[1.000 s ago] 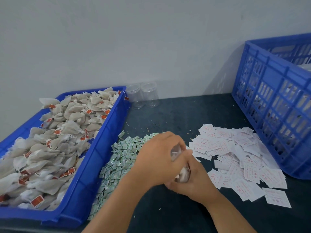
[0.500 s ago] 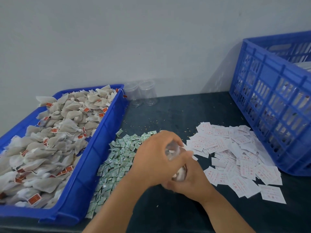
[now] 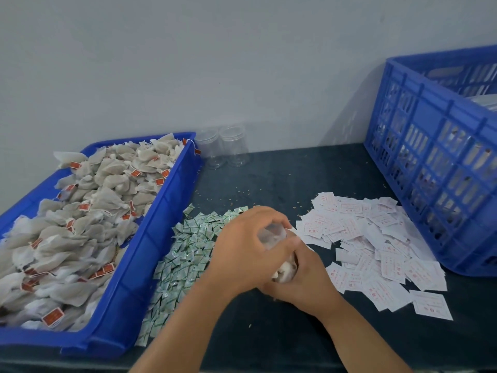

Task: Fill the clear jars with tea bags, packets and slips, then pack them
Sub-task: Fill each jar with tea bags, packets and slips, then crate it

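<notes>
Gripping the jar at centre frame: right hand wraps its body, left hand curls over the top. Probably capping, so hold it upright and twist squarely.

Packing workshop: bulk tea bags, slips, crate.

The long blue plastic tray at the left holds beige-white mesh tea bags with orange-red tags. Right of it lie small green-and-white printed packets. The white paper slips carry pale red print. The slotted plastic crate at the far right is the same strong blue. The table top is dark blue-grey, speckled with pale crumbs; the wall is plain pale grey. The near clear plastic jar shows off-white inside.
</notes>
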The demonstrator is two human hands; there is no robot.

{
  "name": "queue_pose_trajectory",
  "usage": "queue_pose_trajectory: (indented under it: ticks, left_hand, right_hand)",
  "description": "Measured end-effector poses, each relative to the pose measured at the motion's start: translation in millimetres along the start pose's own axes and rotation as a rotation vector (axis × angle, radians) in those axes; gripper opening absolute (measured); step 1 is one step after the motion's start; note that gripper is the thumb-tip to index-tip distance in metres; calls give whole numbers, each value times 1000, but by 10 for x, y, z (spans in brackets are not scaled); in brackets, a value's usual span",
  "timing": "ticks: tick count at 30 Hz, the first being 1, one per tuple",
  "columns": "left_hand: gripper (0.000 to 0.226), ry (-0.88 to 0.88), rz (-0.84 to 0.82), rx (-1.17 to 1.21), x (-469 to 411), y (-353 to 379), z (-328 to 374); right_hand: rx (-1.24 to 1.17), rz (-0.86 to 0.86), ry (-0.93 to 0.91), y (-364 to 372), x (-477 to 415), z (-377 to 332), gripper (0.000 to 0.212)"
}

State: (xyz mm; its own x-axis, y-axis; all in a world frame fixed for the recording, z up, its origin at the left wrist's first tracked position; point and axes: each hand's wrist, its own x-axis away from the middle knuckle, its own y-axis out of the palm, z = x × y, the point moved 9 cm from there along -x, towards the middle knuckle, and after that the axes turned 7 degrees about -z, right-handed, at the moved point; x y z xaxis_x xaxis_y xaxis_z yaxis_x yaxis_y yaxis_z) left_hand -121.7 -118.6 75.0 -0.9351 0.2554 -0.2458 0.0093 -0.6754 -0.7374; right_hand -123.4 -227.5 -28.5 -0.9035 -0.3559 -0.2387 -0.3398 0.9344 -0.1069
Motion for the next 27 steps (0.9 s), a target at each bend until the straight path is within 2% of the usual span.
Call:
queue_pose_trajectory:
  ticks: [2, 4, 6, 9, 11, 13, 15, 17, 19, 20, 22, 24, 26, 27]
  left_hand:
    - [11, 105, -97, 115, -26, -15, 4]
    - [15, 132, -114, 199, -18, -45, -33]
    - [31, 68, -51, 186, 5, -72, -82]
    - [56, -183, 20, 117, 85, -50, -260]
    - [56, -223, 35, 190, 104, -10, -308]
    - [51, -172, 27, 315, 106, -5, -297]
    - [54, -58, -82, 433, 71, -1, -293]
    - [66, 17, -300, 501, 46, 58, -287]
    - [83, 11, -469, 441, 29, 79, -323]
    - [91, -18, -481, 400, 13, 47, -364]
    - [94, -76, -413, 307, 6, -71, -475]
    - [85, -101, -381, 183, 59, -108, -518]
    - [84, -170, -340, 112, 150, -45, -449]
    - [83, -219, -269, 88, 174, -27, -394]
  right_hand:
    - [-57, -77, 62, 38, -25, 61, 61]
    - [-64, -87, 54, 67, -45, 65, 63]
    - [-35, -36, 0, 71, -46, 4, 63]
    - [33, 40, -39, 85, -20, 11, 71]
    - [42, 50, -11, 59, -11, 44, 75]
    - [-11, -22, 60, 35, -16, 99, 65]
    - [-138, -152, 133, 57, -18, 165, 55]
    - [-247, -254, 179, 127, 15, 210, 59]
    - [-261, -276, 177, 194, 21, 213, 63]
    - [-229, -245, 154, 195, 9, 201, 62]
    - [-138, -127, 103, 136, -30, 150, 65]
    - [-20, -6, 42, 56, -49, 101, 72]
    - [100, 41, 15, 77, -43, 55, 77]
    - [158, 30, 6, 113, -34, 50, 78]
